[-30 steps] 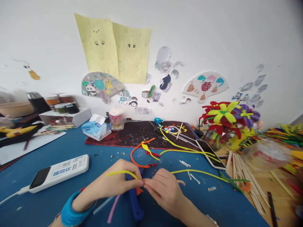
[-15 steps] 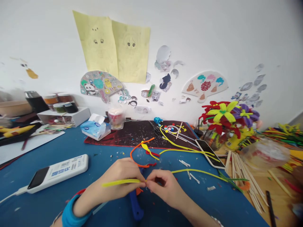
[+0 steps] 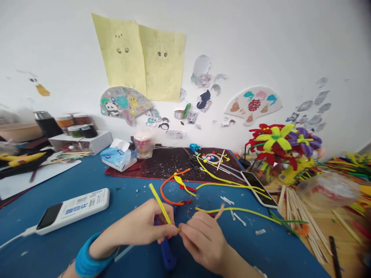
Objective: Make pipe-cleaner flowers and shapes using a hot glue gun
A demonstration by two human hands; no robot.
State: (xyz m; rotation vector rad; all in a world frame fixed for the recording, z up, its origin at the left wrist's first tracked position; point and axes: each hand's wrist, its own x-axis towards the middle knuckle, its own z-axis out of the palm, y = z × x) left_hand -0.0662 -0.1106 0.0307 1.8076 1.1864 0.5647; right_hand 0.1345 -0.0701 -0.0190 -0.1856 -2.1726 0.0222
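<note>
A short yellow pipe cleaner slants up and to the left from my left hand, whose thumb and fingers pinch it near its lower end. My right hand meets it there, fingertips closed on the tip of the same pipe cleaner. Beneath both hands lies a blue tool with a handle, its upper part covered. Just beyond them are a curved orange pipe cleaner and a twisted yellow piece with red bits beside it. A long yellow pipe cleaner runs rightward past my right hand.
A white power bank with a cable lies left. Behind stand a tissue pack and a wrapped cup. Scissors rest on the dark mat. At right are a phone, wooden sticks and pipe-cleaner flowers.
The yellow pipe cleaner has swung from nearly level, pointing left, to pointing steeply up. My right hand has rolled over, its back now facing up, fingers more curled.
</note>
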